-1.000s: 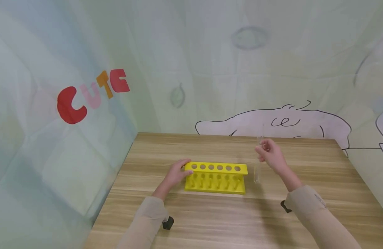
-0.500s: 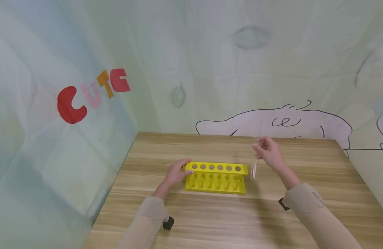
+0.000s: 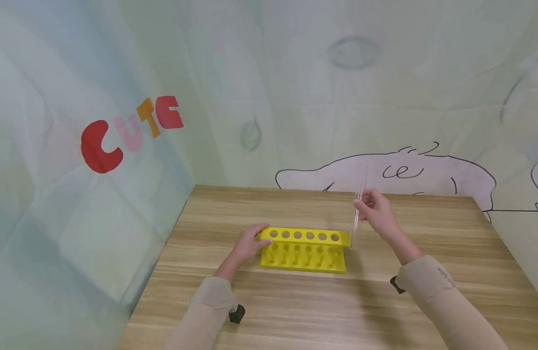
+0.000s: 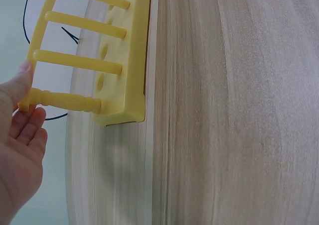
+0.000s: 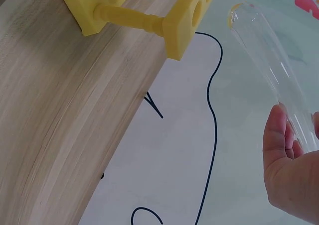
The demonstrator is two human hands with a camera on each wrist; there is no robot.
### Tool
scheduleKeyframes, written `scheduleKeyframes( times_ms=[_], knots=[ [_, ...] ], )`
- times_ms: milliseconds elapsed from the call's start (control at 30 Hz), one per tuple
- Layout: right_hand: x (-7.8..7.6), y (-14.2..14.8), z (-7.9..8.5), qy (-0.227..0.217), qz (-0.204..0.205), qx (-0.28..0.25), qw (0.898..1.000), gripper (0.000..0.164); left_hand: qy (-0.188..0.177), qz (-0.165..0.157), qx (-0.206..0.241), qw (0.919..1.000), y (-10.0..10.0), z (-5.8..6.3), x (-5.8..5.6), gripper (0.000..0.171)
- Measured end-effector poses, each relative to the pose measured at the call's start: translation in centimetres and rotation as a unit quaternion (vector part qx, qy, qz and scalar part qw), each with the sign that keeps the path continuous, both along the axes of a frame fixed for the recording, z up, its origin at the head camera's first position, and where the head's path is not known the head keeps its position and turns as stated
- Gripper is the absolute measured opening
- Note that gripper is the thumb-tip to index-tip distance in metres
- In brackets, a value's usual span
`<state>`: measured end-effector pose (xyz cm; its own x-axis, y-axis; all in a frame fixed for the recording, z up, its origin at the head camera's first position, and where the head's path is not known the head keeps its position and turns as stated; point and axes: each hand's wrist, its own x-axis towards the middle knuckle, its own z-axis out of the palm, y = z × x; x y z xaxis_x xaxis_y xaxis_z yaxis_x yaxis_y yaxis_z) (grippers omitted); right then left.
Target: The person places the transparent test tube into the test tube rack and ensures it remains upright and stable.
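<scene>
A yellow test tube rack point(image 3: 303, 250) stands on the table, a row of round holes along its top bar and pegs rising from its base. My left hand point(image 3: 249, 243) grips the left end of that top bar, thumb in front and fingers behind. In the left wrist view the thumb point(image 4: 22, 80) presses the bar's end. My right hand point(image 3: 378, 214) pinches a clear glass test tube point(image 3: 355, 228), slightly tilted, beside the rack's right end. The right wrist view shows the tube's rounded end point(image 5: 244, 18) close to the top bar, outside its holes.
The wood-grain table point(image 3: 295, 311) runs back to a pale printed cloth point(image 3: 234, 146) hanging behind and at the left. Black wrist straps point(image 3: 236, 314) show at both sleeves.
My right hand has moved a little left, bringing the test tube from apart from the rack to its right end. The left hand and the rack have stayed in place.
</scene>
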<state>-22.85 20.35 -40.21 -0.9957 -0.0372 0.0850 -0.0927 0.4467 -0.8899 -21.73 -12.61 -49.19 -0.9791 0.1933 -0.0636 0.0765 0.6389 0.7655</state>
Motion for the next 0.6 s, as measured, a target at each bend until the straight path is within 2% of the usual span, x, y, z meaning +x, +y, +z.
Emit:
scheduleKeyframes(
  times_ms=[600],
  knots=[
    [0.25, -0.96, 0.73, 0.025, 0.007, -0.024, 0.999, 0.027, -0.008, 0.005, -0.003, 0.9999, 0.07, -0.12, -0.09, 0.050]
  ],
)
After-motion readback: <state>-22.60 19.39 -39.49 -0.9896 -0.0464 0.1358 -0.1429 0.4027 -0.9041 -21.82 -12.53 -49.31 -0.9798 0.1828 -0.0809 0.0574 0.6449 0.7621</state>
